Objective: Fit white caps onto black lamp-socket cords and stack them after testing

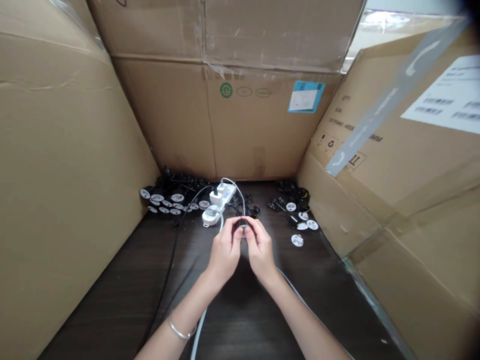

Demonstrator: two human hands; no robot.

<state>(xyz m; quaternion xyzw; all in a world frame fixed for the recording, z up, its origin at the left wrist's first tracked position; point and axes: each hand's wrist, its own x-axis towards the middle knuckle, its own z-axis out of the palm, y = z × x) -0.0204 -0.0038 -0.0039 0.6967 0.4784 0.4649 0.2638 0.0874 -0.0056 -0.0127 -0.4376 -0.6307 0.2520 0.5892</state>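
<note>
Both hands meet at the middle of the dark table around a small black round piece with a pale disc face (244, 228). My left hand (227, 247) closes on its left side, thumb on the face. From the right, my right hand (260, 249) grips it the same way. The fingers hide most of its body, so its exact kind is unclear. Just beyond the hands lies a white power strip (211, 216) with white plug adapters (216, 198) in it. Black cables and small connectors (252, 210) lie close to the fingertips.
Black cylindrical pieces with white round labels (177, 198) are heaped at back left. More pieces, cables and loose white discs (297, 240) lie at right. Cardboard boxes (255, 135) wall in the table (123, 295) on three sides. A black cable (173, 250) runs toward me on the left.
</note>
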